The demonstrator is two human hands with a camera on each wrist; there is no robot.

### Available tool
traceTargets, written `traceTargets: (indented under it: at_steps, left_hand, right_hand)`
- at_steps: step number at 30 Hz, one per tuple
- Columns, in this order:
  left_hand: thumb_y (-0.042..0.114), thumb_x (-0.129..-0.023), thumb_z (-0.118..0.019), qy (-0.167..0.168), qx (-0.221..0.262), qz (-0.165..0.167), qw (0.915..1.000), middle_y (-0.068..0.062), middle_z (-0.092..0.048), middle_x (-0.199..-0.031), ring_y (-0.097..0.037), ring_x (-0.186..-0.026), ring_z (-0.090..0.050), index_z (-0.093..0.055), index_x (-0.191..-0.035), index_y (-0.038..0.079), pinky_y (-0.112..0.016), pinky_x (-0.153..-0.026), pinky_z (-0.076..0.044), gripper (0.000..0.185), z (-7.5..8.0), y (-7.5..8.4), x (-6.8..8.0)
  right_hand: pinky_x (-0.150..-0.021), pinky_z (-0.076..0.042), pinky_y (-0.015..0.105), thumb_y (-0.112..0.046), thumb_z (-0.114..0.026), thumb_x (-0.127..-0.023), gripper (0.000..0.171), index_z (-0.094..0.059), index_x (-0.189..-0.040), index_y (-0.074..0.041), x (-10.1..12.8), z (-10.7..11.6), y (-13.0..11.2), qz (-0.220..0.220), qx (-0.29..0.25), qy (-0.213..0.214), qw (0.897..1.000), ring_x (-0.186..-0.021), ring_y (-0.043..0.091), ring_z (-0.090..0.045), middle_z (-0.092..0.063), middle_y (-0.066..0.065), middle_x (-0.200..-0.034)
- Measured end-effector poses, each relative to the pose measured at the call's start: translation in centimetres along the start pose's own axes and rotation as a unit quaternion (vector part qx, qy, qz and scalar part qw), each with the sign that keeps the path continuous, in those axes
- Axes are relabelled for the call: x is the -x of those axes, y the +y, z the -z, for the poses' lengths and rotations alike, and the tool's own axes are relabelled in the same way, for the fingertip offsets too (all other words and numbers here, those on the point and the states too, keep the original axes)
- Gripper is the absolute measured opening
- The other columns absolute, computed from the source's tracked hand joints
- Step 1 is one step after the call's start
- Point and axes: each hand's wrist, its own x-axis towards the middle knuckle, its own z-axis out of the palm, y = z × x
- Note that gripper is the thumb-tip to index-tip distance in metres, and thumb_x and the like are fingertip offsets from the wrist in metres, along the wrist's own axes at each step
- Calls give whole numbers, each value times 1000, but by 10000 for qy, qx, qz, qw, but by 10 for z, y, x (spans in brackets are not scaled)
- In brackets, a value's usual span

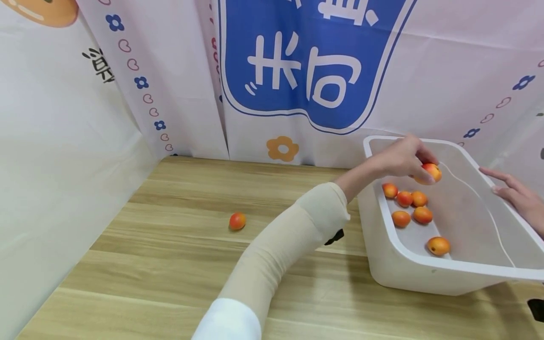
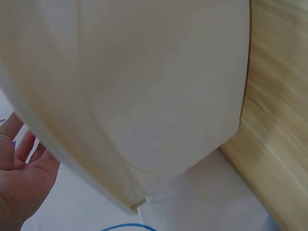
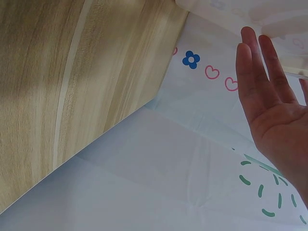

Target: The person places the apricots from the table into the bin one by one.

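Note:
Inside the white plastic bin (image 1: 425, 269), at its far end, my left hand (image 1: 403, 158) pinches an orange-red fruit (image 1: 432, 173) between thumb and fingers, above the bin floor. Several similar small oval fruits (image 1: 422, 215) lie below it on the bin floor. In the left wrist view, the bin's wall and rim (image 2: 72, 163) stand beside my left hand (image 2: 29, 178), and the fruit is hidden. My right hand (image 1: 518, 198) rests on the bin's right rim. Its fingers look straight in the right wrist view, where the palm (image 3: 276, 125) is visible.
One more orange-red fruit (image 1: 237, 221) lies on the wooden table (image 1: 170, 264), left of my left forearm. A printed cloth (image 1: 297, 56) hangs behind the table, and white cloth (image 1: 55, 141) hangs at its left side. The bin's high walls surround the fruits.

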Motion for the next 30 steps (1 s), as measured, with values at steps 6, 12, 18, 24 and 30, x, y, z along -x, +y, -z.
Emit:
traceTargets:
  at_steps: [6, 12, 18, 24, 30]
  left_hand:
    - [2, -91, -78, -243, -178, -2, 9995, 0, -69, -99, -8, -82, -61, -74, -124, 5, -10, -69, -53, 33, -16, 2, -10]
    - [2, -90, -78, -206, -287, 180, 9992, 2, -68, -94, -8, -77, -61, -77, -114, 7, -9, -67, -53, 24, -28, 0, -16]
    - [1, -91, -77, -298, -326, 347, 9984, 2, -67, -92, -8, -74, -60, -77, -110, 7, -9, -66, -52, 20, -38, 3, -24]
    - [0, -91, -78, -467, -654, 531, 9953, 1, -65, -89, -11, -69, -58, -76, -104, 6, -13, -65, -54, 15, -44, 2, -28]
    - [3, -90, -79, -445, -1112, 790, 9897, 4, -65, -91, -10, -68, -57, -74, -111, 10, -13, -61, -52, 23, -49, 0, -33]
  right_hand:
    - [-53, -58, 25, -10, -36, -111, 58, -48, -130, -63, 2, -4, -5, -312, 284, 52, 9991, -70, 0, -68, -58, -38, -98]
    - [-54, -58, 25, -8, -36, -110, 59, -49, -129, -63, 1, -2, -2, -251, 205, -2, 9995, -70, 0, -68, -59, -36, -98]
    - [-54, -57, 24, -9, -35, -110, 59, -49, -126, -64, 1, -1, -3, -279, 262, 37, 9993, -71, -1, -67, -58, -38, -99]
    - [-55, -57, 23, -8, -36, -110, 59, -49, -128, -63, 0, -1, -4, -269, 224, -9, 9994, -72, -2, -67, -59, -37, -99]
    - [-55, -57, 22, -6, -35, -110, 61, -51, -127, -62, 1, -2, -4, -136, 85, -19, 9999, -72, -1, -68, -62, -35, -99]
